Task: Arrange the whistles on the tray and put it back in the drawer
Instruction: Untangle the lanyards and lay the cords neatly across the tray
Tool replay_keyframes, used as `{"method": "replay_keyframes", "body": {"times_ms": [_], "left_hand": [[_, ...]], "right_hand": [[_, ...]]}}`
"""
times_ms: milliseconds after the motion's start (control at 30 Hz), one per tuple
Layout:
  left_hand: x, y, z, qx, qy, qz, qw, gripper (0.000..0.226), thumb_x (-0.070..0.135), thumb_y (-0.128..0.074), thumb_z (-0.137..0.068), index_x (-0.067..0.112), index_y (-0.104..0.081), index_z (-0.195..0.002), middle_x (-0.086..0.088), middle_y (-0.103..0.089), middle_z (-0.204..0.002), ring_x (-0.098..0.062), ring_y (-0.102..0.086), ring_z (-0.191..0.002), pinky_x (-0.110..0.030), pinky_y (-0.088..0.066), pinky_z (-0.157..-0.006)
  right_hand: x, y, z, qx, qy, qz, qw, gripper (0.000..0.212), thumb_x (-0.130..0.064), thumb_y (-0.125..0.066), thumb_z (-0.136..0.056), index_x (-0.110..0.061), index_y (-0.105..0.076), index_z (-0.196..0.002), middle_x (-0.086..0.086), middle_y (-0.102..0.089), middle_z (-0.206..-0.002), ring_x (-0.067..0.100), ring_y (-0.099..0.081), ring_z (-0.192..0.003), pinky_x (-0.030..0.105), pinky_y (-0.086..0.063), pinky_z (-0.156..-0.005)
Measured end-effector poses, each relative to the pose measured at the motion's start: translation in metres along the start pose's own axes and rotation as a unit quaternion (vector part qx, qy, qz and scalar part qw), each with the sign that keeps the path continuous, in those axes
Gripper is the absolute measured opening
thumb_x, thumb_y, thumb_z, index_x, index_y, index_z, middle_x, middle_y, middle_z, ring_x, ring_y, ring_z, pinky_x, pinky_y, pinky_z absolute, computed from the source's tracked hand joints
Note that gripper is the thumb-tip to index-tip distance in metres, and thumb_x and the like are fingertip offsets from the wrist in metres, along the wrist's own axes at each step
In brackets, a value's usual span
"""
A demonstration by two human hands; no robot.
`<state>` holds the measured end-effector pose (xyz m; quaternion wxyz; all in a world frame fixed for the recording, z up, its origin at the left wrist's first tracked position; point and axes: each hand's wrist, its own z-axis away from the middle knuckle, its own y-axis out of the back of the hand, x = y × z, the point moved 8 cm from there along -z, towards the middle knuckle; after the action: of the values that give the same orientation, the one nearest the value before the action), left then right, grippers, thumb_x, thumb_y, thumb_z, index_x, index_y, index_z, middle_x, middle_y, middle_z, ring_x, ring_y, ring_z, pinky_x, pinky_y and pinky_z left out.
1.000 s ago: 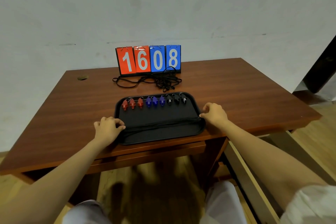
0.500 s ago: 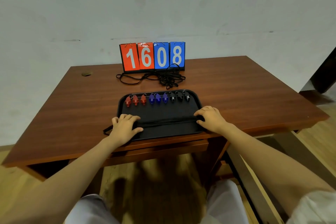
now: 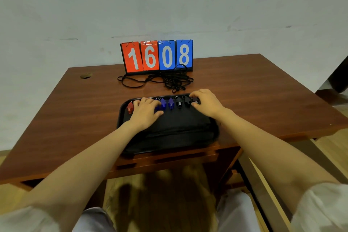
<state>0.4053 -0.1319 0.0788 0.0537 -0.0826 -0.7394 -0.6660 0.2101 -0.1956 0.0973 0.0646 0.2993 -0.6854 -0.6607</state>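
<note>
Whereas both hands gripped the tray point(image 3: 211, 137) edges earlier, left hand point(image 3: 145, 113) and right hand point(image 3: 205, 102) now rest loosely spread on the far whistles point(image 3: 170, 103), holding nothing I can confirm; row being straightened.

Black tray point(image 3: 212, 133); red whistle point(image 3: 130, 107), blue whistles point(image 3: 163, 104), black whistles point(image 3: 179, 102); red-blue scoreboard point(image 3: 157, 55) white digits; reddish-brown wood-grain surface point(image 3: 254, 88); black cords point(image 3: 169, 81).

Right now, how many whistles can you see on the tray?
5 clearly: one red at the left end, two blue and two black mid-row. The left hand and right hand likely hide more.
</note>
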Motion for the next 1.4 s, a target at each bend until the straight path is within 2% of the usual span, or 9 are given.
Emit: {"method": "replay_keyframes", "body": {"times_ms": [300,533,667,800,900,967,1200,1267,1400], "left_hand": [[-0.018,-0.003,-0.111,0.006,0.065,0.037,0.997,0.025,0.028,-0.049,-0.095,0.017,-0.062,-0.114,-0.005,-0.061,-0.119,-0.026,-0.049,-0.115,-0.043,-0.029,-0.099],[-0.031,-0.04,-0.174,-0.027,0.091,0.058,0.994,0.032,0.029,-0.051,-0.093,0.019,-0.056,-0.123,-0.008,-0.057,-0.126,-0.029,-0.048,-0.12,-0.045,-0.031,-0.101],[-0.025,-0.054,-0.196,-0.041,0.061,0.086,0.994,0.038,0.033,-0.054,-0.092,0.023,-0.052,-0.129,-0.008,-0.054,-0.127,-0.028,-0.046,-0.122,-0.045,-0.032,-0.101],[-0.025,-0.063,-0.202,-0.047,0.047,0.049,0.997,0.027,0.033,-0.057,-0.09,0.016,-0.061,-0.112,-0.009,-0.057,-0.115,-0.03,-0.051,-0.113,-0.042,-0.037,-0.094],[-0.036,-0.058,-0.201,-0.034,0.068,0.039,0.996,0.022,0.029,-0.058,-0.09,0.011,-0.062,-0.103,-0.012,-0.06,-0.11,-0.033,-0.054,-0.107,-0.04,-0.039,-0.088],[-0.049,-0.052,-0.197,-0.033,0.089,0.036,0.995,0.02,0.026,-0.059,-0.09,0.011,-0.062,-0.102,-0.013,-0.061,-0.112,-0.034,-0.055,-0.107,-0.04,-0.041,-0.087],[-0.051,-0.038,-0.18,-0.077,0.112,0.069,0.988,0.043,0.015,-0.056,-0.089,0.016,-0.049,-0.131,-0.013,-0.044,-0.134,-0.036,-0.045,-0.122,-0.047,-0.04,-0.101],[-0.036,-0.027,-0.181,-0.05,0.098,0.133,0.985,0.04,0.019,-0.055,-0.091,0.015,-0.05,-0.131,-0.011,-0.044,-0.134,-0.033,-0.047,-0.122,-0.046,-0.041,-0.102],[-0.015,-0.014,-0.183,-0.018,0.088,0.173,0.981,0.033,0.014,-0.045,-0.096,0.012,-0.052,-0.129,-0.01,-0.045,-0.135,-0.03,-0.049,-0.121,-0.044,-0.043,-0.1]], "right_hand": [[0.004,-0.004,-0.105,-0.028,-0.014,-0.049,0.998,0.032,-0.013,-0.05,-0.095,-0.016,-0.06,-0.125,0.007,-0.059,-0.126,0.025,-0.057,-0.113,0.041,-0.049,-0.096],[0.026,-0.05,-0.165,-0.104,-0.054,-0.044,0.992,0.043,-0.017,-0.052,-0.095,-0.021,-0.043,-0.137,0.011,-0.042,-0.137,0.031,-0.044,-0.123,0.045,-0.046,-0.097],[0.051,-0.072,-0.179,-0.147,-0.085,-0.016,0.985,0.038,-0.015,-0.051,-0.095,-0.016,-0.046,-0.133,0.013,-0.041,-0.135,0.034,-0.039,-0.124,0.044,-0.045,-0.094],[0.064,-0.074,-0.181,-0.091,-0.099,-0.006,0.991,0.018,-0.007,-0.044,-0.097,-0.008,-0.054,-0.112,0.014,-0.051,-0.119,0.033,-0.047,-0.11,0.04,-0.043,-0.078],[0.076,-0.064,-0.181,-0.06,-0.138,-0.086,0.985,0.016,-0.015,-0.045,-0.098,-0.008,-0.057,-0.106,0.013,-0.061,-0.106,0.03,-0.055,-0.086,0.036,-0.043,-0.068],[0.084,-0.048,-0.179,-0.005,-0.172,-0.147,0.974,0.015,-0.019,-0.047,-0.097,-0.012,-0.06,-0.101,0.01,-0.065,-0.1,0.028,-0.057,-0.083,0.034,-0.045,-0.069],[0.06,0.016,-0.176,0.106,-0.147,-0.248,0.952,0.018,-0.021,-0.047,-0.098,-0.012,-0.062,-0.095,-0.001,-0.061,-0.083,0.013,-0.055,-0.071,0.016,-0.04,-0.06],[0.043,0.026,-0.175,0.075,-0.104,-0.221,0.967,0.016,-0.023,-0.047,-0.098,-0.017,-0.061,-0.093,0.0,-0.062,-0.086,0.01,-0.055,-0.071,0.015,-0.041,-0.061],[0.022,0.005,-0.165,-0.094,-0.013,-0.072,0.993,0.024,-0.01,-0.048,-0.096,-0.015,-0.068,-0.108,0.003,-0.064,-0.116,0.02,-0.059,-0.101,0.033,-0.049,-0.089]]}}
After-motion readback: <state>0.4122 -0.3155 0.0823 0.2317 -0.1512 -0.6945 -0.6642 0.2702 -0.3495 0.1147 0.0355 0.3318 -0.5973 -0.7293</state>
